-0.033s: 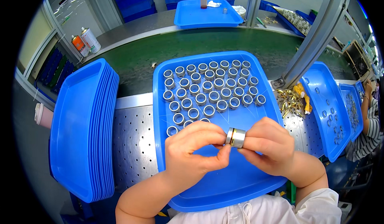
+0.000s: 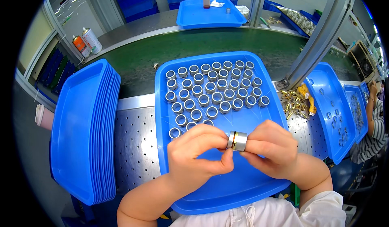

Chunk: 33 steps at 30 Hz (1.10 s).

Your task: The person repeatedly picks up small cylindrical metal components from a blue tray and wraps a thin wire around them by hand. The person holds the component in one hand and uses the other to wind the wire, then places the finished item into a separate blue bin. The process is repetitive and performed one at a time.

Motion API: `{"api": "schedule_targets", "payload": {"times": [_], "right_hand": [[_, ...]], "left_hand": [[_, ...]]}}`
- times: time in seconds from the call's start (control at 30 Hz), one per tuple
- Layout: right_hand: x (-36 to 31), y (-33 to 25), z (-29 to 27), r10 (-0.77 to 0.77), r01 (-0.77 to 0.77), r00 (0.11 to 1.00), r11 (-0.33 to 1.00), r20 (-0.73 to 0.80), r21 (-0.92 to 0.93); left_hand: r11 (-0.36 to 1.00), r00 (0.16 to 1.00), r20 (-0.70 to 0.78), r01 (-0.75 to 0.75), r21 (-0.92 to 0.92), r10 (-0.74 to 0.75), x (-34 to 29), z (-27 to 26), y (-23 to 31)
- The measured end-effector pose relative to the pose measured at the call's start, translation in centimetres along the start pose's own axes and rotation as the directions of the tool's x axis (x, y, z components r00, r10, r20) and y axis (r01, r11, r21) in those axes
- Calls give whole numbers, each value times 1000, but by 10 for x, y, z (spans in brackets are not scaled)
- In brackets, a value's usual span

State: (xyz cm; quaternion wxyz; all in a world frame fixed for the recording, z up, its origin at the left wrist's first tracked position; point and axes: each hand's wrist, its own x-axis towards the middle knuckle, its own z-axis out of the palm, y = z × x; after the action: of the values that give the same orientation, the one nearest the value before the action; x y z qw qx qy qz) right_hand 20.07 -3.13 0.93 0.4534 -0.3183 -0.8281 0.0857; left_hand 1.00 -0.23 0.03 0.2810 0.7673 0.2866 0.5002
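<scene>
Over the near half of a blue tray (image 2: 239, 182), both of my hands hold one short silver metal cylinder (image 2: 240, 141) lying sideways. My right hand (image 2: 273, 148) grips its right end between thumb and fingers. My left hand (image 2: 198, 152) pinches a narrow silver ring (image 2: 231, 139) at the left end. A thin dark and yellowish band shows between ring and cylinder; whether they touch all round I cannot tell. Farther up the same tray stand several rows of upright hollow metal sleeves (image 2: 210, 88), with fine clear strands among them.
Stacked blue trays (image 2: 79, 133) stand at left. Small brass-coloured parts (image 2: 294, 104) and a yellow cloth (image 2: 306, 98) lie right, beside a blue tray of rings (image 2: 330, 113). A metal post (image 2: 320, 40) rises nearby. A green belt (image 2: 137, 65) runs behind. A co-worker's arm (image 2: 371, 105) shows far right.
The cylinder and ring have shifted very slightly left in my fingers. My left thumb has moved slightly. The sleeves in the tray stay as they were.
</scene>
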Motion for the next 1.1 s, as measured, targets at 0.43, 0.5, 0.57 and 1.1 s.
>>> {"api": "schedule_targets", "payload": {"times": [0.43,0.5,0.57,1.1], "right_hand": [[0,3,-2,51,-51,999,997,9,56],[1,4,-2,-5,5,1000,1000,10,-19],[0,4,-3,-20,20,1000,999,16,-41],[0,0,-3,73,-73,997,997,-15,4]], "left_hand": [[962,987,-36,144,-233,-157,0,4,-1],[918,970,4,230,-322,-242,2,3,3],[901,963,24,261,-347,-269,2,3,3],[998,999,15,38,-58,-37,1,2,4]]}}
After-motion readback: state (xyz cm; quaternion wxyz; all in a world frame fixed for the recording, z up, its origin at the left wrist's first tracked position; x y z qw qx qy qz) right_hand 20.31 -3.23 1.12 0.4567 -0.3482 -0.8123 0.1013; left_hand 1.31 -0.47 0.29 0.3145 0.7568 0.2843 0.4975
